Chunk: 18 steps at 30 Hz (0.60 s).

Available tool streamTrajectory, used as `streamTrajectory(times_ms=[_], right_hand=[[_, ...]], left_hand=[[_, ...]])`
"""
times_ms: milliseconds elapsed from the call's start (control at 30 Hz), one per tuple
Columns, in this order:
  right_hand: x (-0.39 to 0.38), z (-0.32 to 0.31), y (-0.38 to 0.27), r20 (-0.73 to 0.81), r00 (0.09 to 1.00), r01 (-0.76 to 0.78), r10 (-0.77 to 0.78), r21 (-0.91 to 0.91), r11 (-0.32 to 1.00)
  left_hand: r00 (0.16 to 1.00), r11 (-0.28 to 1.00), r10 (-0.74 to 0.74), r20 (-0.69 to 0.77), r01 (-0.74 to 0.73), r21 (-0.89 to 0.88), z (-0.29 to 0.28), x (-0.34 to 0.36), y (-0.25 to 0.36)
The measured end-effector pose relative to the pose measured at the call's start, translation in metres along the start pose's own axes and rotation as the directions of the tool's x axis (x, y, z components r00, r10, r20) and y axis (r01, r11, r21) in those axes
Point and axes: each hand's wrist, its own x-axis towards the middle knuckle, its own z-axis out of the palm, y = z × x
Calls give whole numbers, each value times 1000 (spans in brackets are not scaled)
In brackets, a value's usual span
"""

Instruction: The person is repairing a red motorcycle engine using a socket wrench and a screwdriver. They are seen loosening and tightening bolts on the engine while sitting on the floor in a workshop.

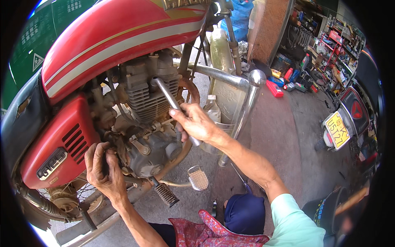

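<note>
My right hand [196,122] is wrapped round a long silver tubular wrench [168,94]. Its upper end meets the side of the finned engine cylinder [144,88] of a motorcycle, and its lower end sticks out below my fist. Lower left, my left hand [105,173] has its fingers curled beside the rear edge of the engine, next to the red side cover [61,144]. Whatever those fingers grip is hidden behind them. Under the cylinder sits the dark, grimy crankcase [150,154].
Above the engine is the red fuel tank [119,39]. A rubber footpeg [166,194] and a metal pedal [198,178] jut toward me. A chrome crash bar [242,119] stands right of my right hand. Tools and bottles clutter the far right, near another motorcycle [352,111].
</note>
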Motion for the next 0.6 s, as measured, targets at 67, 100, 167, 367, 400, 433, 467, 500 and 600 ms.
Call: streamTrajectory(times_ms=[67,100,167,367,400,433,467,500,600], right_hand=[[8,24,-11,66,988,-156,143,285,946],[14,37,-16,88,978,-209,190,432,877],[29,65,-22,134,970,-241,202,629,739],[29,66,-7,189,972,-225,142,550,804],[24,44,-1,257,963,-199,85,459,866],[20,16,3,275,953,-216,125,331,918],[17,-15,7,252,954,-203,159,158,966],[22,-37,8,90,977,-179,192,-137,974],[33,-68,14,20,1000,20,-11,-550,835]], left_hand=[[1000,1000,-6,-5,6,-8,1,0,0],[1000,1000,1,-8,-1,9,2,0,0],[1000,1000,-11,-8,11,-4,3,0,1],[1000,1000,5,3,-5,20,0,0,2],[1000,999,5,1,-6,33,0,1,1],[1000,1000,13,13,-13,9,-1,1,1],[1000,1000,-16,14,16,-11,-2,0,0],[1000,1000,-11,16,11,-3,-3,1,-1],[1000,1000,14,12,-13,-19,-4,1,-1]])
